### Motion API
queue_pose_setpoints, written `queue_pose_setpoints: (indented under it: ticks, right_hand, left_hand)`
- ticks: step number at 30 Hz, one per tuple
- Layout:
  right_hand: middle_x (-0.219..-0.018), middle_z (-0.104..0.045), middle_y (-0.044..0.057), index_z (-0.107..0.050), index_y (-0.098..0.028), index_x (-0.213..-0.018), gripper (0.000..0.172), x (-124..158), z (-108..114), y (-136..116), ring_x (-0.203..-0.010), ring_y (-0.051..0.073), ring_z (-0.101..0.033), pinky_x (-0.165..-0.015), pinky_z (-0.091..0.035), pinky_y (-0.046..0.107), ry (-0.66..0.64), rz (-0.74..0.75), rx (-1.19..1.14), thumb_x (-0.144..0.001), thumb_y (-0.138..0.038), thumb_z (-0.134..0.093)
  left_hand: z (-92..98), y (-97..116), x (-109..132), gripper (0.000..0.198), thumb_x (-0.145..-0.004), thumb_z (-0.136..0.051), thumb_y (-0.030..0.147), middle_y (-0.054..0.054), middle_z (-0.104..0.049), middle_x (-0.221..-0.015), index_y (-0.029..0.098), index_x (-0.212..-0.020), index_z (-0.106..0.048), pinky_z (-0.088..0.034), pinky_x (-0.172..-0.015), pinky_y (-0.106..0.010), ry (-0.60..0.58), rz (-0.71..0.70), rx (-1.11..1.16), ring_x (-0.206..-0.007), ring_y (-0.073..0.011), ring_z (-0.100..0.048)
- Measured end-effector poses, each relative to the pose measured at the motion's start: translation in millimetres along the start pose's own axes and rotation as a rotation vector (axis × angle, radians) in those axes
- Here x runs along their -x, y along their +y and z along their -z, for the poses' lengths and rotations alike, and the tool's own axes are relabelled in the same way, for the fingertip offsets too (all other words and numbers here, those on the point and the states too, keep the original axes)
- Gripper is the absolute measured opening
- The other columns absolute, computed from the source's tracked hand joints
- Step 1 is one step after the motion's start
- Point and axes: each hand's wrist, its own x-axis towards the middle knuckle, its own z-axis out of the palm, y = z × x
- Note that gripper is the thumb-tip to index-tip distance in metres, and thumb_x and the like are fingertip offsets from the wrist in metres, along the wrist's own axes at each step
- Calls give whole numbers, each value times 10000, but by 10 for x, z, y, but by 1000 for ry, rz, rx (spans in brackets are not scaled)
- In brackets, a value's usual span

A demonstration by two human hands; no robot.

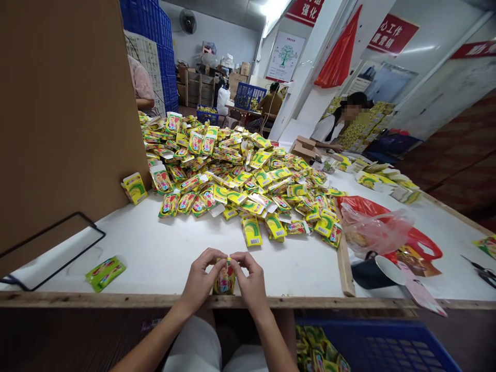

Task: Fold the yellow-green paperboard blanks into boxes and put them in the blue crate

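Observation:
A small yellow-green carton stands near the table's front edge, its printed face toward me. My left hand pinches its top from the left, thumb and forefinger close together. From the right, my right hand pinches the same top edge, so the two hands nearly meet there. Beyond them spreads a big heap of similar yellow cartons, some with white end flaps open. A green packet lies flat to the left of my hands.
A brown cardboard box and a black wire frame stand at left. On the right are a wooden strip, a dark cup, plastic bags and scissors. A blue basket sits below; a co-worker sits opposite.

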Motion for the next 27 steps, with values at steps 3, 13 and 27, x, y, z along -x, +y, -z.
queue_pose_setpoints:
  ticks: [3, 13, 27]
  right_hand:
    - [-815, -672, 26, -630, -199, -875, 97, 37, -78, 28, -775, 190, -637, -697, -510, 282, -28, -25, -76, -835, -244, -553]
    - [-900, -698, 77, -680, -246, -856, 296, 635, 1736, -247, -806, 275, -629, -656, -482, 325, 434, -295, 695, -720, -497, -602]
    - [-1188, -552, 189, -524, -126, -1152, 542, -688, 210, 388, -1152, 345, -462, -977, -351, 485, 230, -4, 576, -663, -276, -703]
  left_hand:
    - [31, -20, 26, 143, -849, -536, 247, -53, -638, -903, 185, -857, -665, -477, -802, -301, -46, -35, -15, -901, -186, -598]
    - [40, -68, 69, 229, -861, -507, 354, -50, -657, -904, 195, -988, -610, -482, -730, -289, -35, 210, -29, -817, -178, -613]
    - [34, -52, 82, 231, -843, -499, 369, -39, -664, -817, 190, -902, -633, -462, -612, -256, -64, 224, -91, -754, -185, -624]
